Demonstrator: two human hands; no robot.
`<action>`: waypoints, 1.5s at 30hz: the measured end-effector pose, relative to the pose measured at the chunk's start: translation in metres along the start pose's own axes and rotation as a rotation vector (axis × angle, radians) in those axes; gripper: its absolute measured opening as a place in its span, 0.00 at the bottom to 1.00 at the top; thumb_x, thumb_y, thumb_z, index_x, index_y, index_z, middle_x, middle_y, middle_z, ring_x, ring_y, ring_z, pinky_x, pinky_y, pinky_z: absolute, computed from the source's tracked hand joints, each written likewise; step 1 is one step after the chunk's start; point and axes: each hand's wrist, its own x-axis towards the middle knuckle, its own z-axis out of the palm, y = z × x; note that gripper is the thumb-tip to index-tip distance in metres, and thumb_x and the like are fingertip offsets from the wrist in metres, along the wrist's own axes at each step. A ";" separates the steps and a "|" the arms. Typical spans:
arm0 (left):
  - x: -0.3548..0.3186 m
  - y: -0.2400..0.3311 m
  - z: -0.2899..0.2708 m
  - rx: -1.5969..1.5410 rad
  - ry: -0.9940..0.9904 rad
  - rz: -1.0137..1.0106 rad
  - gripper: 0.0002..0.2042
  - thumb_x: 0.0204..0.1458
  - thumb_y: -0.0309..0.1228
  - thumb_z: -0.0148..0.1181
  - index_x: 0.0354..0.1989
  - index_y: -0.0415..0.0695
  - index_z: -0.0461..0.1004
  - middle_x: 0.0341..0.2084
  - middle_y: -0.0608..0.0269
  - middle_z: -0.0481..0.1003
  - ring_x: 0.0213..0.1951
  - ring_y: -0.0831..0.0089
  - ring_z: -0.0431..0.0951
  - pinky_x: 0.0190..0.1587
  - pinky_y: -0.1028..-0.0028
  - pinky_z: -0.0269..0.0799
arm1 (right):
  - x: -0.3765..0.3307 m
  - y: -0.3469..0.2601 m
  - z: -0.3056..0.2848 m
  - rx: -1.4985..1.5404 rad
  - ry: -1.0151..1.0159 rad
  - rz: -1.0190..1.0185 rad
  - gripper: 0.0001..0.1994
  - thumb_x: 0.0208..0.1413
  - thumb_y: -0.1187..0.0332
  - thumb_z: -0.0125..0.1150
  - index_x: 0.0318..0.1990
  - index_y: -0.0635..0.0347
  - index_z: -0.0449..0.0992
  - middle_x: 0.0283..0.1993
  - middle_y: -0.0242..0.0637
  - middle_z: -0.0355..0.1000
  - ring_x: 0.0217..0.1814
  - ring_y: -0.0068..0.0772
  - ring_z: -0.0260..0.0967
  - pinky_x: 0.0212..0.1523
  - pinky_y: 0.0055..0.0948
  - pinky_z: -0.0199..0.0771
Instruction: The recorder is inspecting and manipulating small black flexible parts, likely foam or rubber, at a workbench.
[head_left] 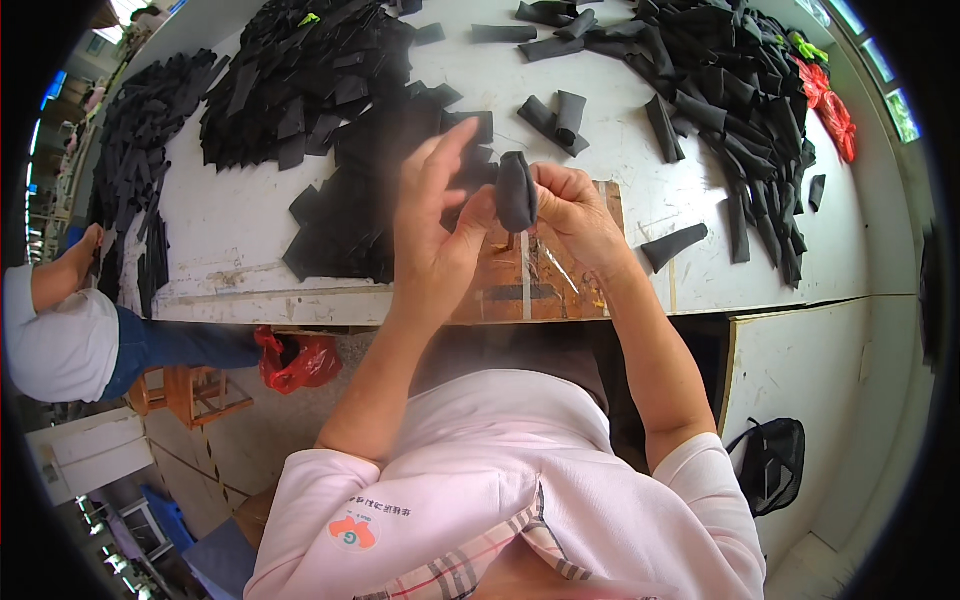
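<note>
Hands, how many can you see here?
3: the left hand, fingers spread, beside a black cloth piece; the right hand, pinching that piece; and a co-worker's hand at far left, by a dark pile. More may be hidden.

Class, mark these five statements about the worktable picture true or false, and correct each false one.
1. The right hand grips a black fabric tube. True.
2. The left hand is clenched into a fist. False: the left hand's fingers are extended.
3. A red plastic bag lies toward the right end of the table. True.
4. The co-worker in a white shirt is on the right. False: the co-worker is on the left.
5. A brown wooden board lies at the table's near edge. True.
</note>
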 end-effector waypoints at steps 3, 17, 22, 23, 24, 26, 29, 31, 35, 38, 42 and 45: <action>0.009 0.009 -0.002 -0.245 -0.102 -0.034 0.11 0.48 0.28 0.55 0.40 0.40 0.70 0.29 0.63 0.72 0.34 0.74 0.71 0.40 0.78 0.65 | -0.010 -0.014 0.007 -0.355 0.235 -0.256 0.17 0.54 0.55 0.51 0.32 0.64 0.71 0.19 0.28 0.63 0.26 0.23 0.62 0.27 0.23 0.61; -0.007 0.010 0.012 -0.882 0.025 -0.357 0.07 0.48 0.28 0.56 0.32 0.37 0.71 0.30 0.64 0.73 0.35 0.78 0.71 0.43 0.72 0.67 | -0.013 -0.018 0.005 -1.152 0.017 -0.465 0.08 0.44 0.69 0.58 0.20 0.62 0.67 0.21 0.37 0.66 0.24 0.40 0.65 0.24 0.35 0.63; 0.035 0.036 0.000 -0.465 -0.546 -0.342 0.07 0.44 0.25 0.61 0.29 0.34 0.73 0.23 0.67 0.72 0.26 0.81 0.71 0.28 0.81 0.68 | -0.021 -0.013 0.006 -0.676 0.056 -0.525 0.04 0.46 0.73 0.54 0.23 0.62 0.69 0.22 0.41 0.66 0.24 0.44 0.65 0.25 0.34 0.64; 0.032 0.038 0.003 -0.474 -0.561 -0.338 0.07 0.44 0.25 0.61 0.29 0.34 0.73 0.23 0.67 0.72 0.26 0.81 0.71 0.28 0.81 0.68 | -0.025 0.019 -0.009 -0.724 0.026 -0.320 0.05 0.49 0.73 0.51 0.24 0.62 0.69 0.21 0.43 0.66 0.24 0.45 0.66 0.23 0.33 0.64; 0.029 0.029 0.004 -0.384 -0.551 -0.305 0.05 0.43 0.24 0.61 0.27 0.35 0.73 0.21 0.67 0.71 0.25 0.82 0.70 0.28 0.81 0.66 | -0.023 0.017 -0.007 -0.726 0.020 -0.325 0.05 0.49 0.73 0.51 0.24 0.62 0.69 0.21 0.43 0.66 0.24 0.45 0.66 0.23 0.33 0.64; 0.028 0.016 0.007 -0.205 -0.531 -0.239 0.02 0.42 0.22 0.60 0.23 0.37 0.74 0.18 0.69 0.70 0.23 0.83 0.68 0.26 0.81 0.64 | -0.021 0.011 0.001 -0.714 0.024 -0.349 0.06 0.51 0.71 0.51 0.25 0.62 0.71 0.21 0.43 0.67 0.23 0.46 0.66 0.21 0.34 0.64; 0.022 0.022 0.008 -0.272 -0.396 -0.184 0.05 0.45 0.24 0.59 0.29 0.36 0.73 0.22 0.66 0.71 0.26 0.82 0.70 0.29 0.82 0.66 | -0.022 0.000 0.002 -0.865 0.007 -0.292 0.08 0.51 0.67 0.52 0.25 0.61 0.73 0.22 0.41 0.68 0.24 0.45 0.67 0.24 0.35 0.65; 0.014 0.028 0.004 -0.532 -0.272 -0.211 0.10 0.48 0.29 0.57 0.37 0.36 0.70 0.27 0.61 0.73 0.30 0.80 0.72 0.34 0.81 0.69 | -0.024 -0.012 0.007 -0.874 -0.017 -0.266 0.10 0.51 0.65 0.53 0.24 0.60 0.73 0.22 0.41 0.69 0.23 0.44 0.67 0.24 0.35 0.65; 0.017 0.028 0.003 -0.882 -0.017 -0.205 0.08 0.51 0.30 0.53 0.35 0.39 0.72 0.28 0.60 0.74 0.32 0.77 0.72 0.38 0.79 0.68 | -0.018 -0.039 0.014 -1.056 -0.055 -0.274 0.11 0.49 0.64 0.55 0.21 0.60 0.73 0.22 0.40 0.69 0.23 0.42 0.66 0.25 0.34 0.64; 0.021 0.021 -0.008 -1.303 0.106 -0.302 0.08 0.51 0.30 0.53 0.33 0.38 0.72 0.31 0.57 0.74 0.35 0.73 0.72 0.43 0.74 0.67 | -0.012 -0.039 0.010 -1.107 -0.054 -0.387 0.11 0.49 0.64 0.55 0.21 0.62 0.71 0.19 0.39 0.67 0.21 0.42 0.64 0.23 0.35 0.62; 0.008 0.007 -0.005 -1.212 0.028 -0.421 0.07 0.52 0.31 0.51 0.33 0.40 0.71 0.32 0.60 0.72 0.40 0.65 0.71 0.49 0.68 0.63 | -0.012 -0.022 0.011 -1.105 -0.075 -0.371 0.11 0.46 0.67 0.57 0.18 0.62 0.68 0.16 0.37 0.64 0.20 0.42 0.64 0.21 0.35 0.62; 0.009 0.007 -0.008 -1.108 0.009 -0.339 0.08 0.52 0.30 0.50 0.32 0.37 0.71 0.31 0.57 0.73 0.38 0.66 0.71 0.48 0.68 0.64 | -0.015 -0.020 0.014 -1.215 -0.024 -0.477 0.09 0.43 0.68 0.58 0.18 0.61 0.68 0.16 0.37 0.65 0.20 0.42 0.65 0.21 0.34 0.62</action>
